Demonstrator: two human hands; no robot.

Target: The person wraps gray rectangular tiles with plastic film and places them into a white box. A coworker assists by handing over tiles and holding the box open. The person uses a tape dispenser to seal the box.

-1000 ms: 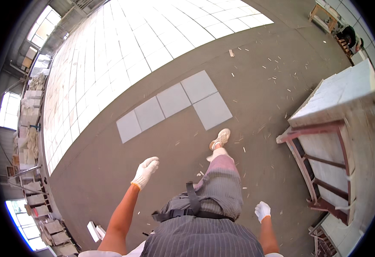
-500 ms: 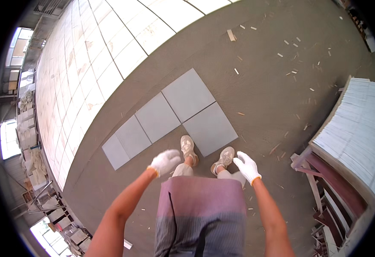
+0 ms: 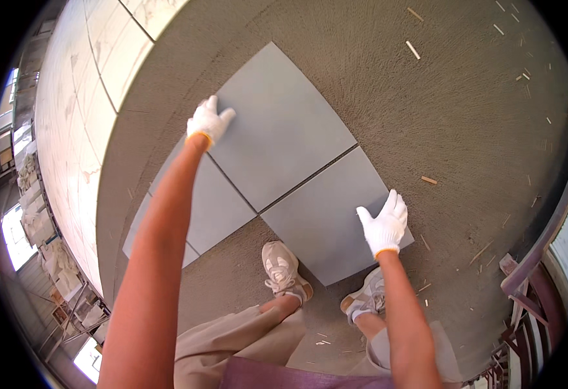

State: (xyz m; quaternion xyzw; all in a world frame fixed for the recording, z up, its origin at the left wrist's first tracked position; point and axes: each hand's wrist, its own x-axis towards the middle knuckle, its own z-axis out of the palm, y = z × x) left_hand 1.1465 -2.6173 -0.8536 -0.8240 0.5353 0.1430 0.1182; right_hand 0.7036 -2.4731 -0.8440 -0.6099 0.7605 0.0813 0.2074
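Note:
Both my hands wear white knit gloves with yellow cuffs. My left hand (image 3: 210, 121) reaches far forward, fingers apart, over the left edge of the farthest grey square tile (image 3: 280, 123). Over the right side of the nearer grey tile (image 3: 329, 217), close to its edge, is my right hand (image 3: 386, 223), thumb spread from the fingers. Whether either hand touches a tile I cannot tell. A narrow dark gap runs between these two tiles. Another grey tile (image 3: 216, 204) adjoins on the left, partly hidden by my left forearm.
My shoes stand on the brown-grey floor (image 3: 465, 123) at the tiles' near edge. Large white veined slabs (image 3: 70, 129) line the left. Small wooden strips (image 3: 429, 180) lie scattered at right. A dark red frame (image 3: 546, 259) stands at far right; stacked material (image 3: 37, 220) lines the far left.
I have bent down closer to the tiles. My left hand has moved forward from near my left shoe to the far tile; my right hand has moved forward over the nearer tile.

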